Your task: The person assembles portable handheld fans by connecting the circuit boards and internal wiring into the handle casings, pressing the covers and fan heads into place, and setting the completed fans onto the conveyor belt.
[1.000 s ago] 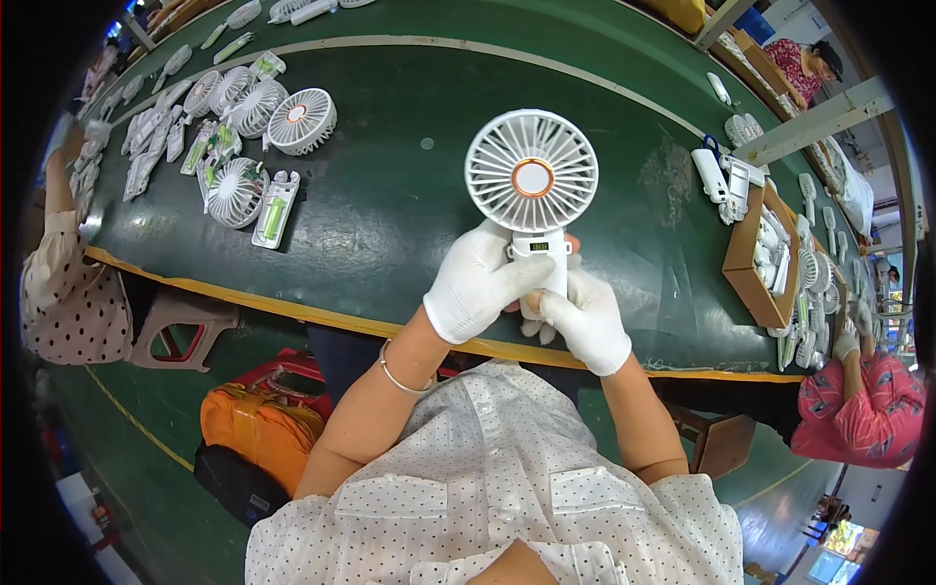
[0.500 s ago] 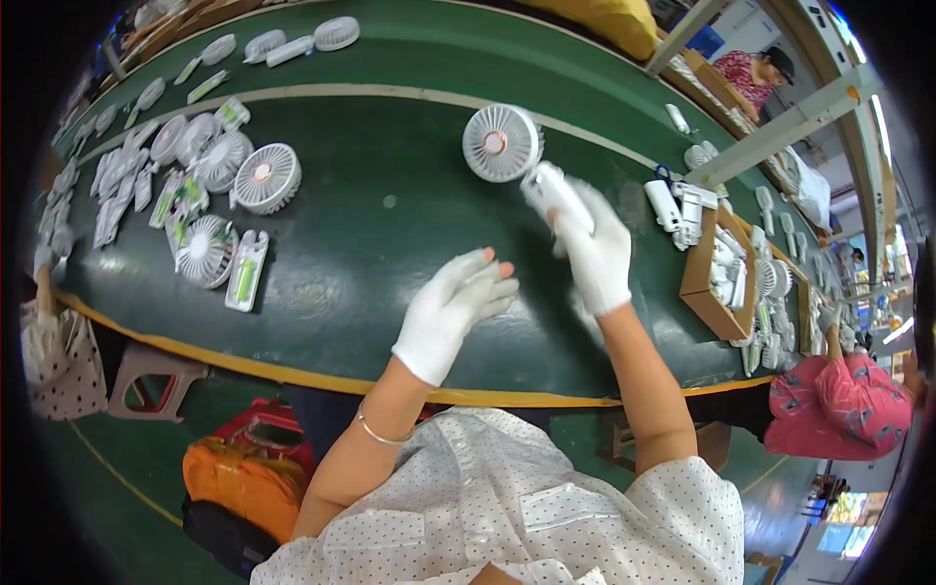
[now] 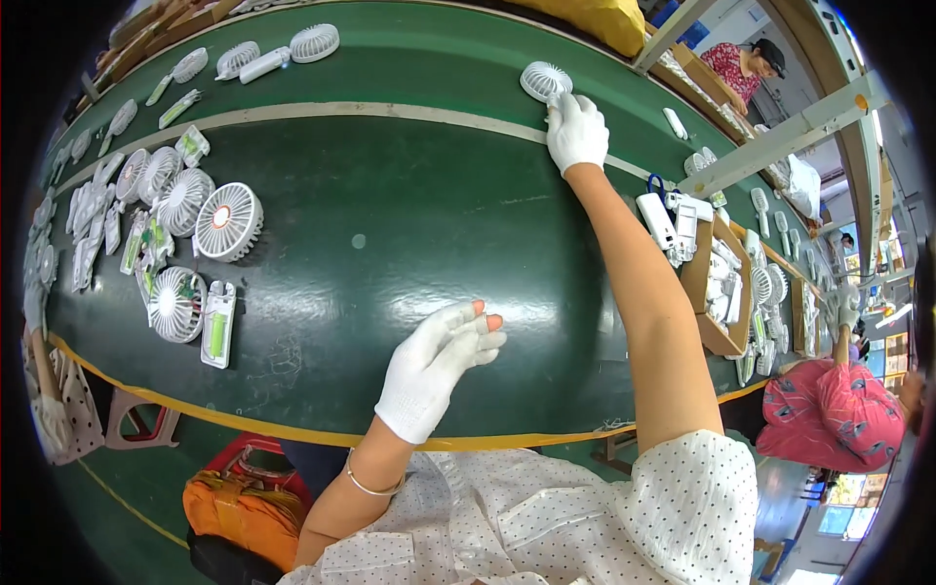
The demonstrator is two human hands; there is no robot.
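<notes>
My right hand [image 3: 579, 136], in a white glove, stretches to the far strip of the green table. Its fingers are closed on the handle of a white handheld fan [image 3: 545, 80]; the round head shows beyond them and the handle is mostly hidden. My left hand [image 3: 436, 369], gloved with bare fingertips, hovers above the near tabletop, fingers extended and nothing in it. Off to the left sit several fan heads and opened handles, among them a fan head with a copper-coloured centre [image 3: 228, 222] and a handle half with a green battery [image 3: 218, 325].
At right a cardboard box [image 3: 721, 292] holds white parts, with white handle shells [image 3: 673, 222] beside it. Finished-looking fans [image 3: 314, 43] lie along the far strip. A metal post [image 3: 780, 136] slants across the right. Co-workers sit on both sides, one in a pink top [image 3: 829, 414].
My right hand has carried the fan away from me, from mid-table to the far strip beyond the pale line. My left hand stays near the front, still empty.
</notes>
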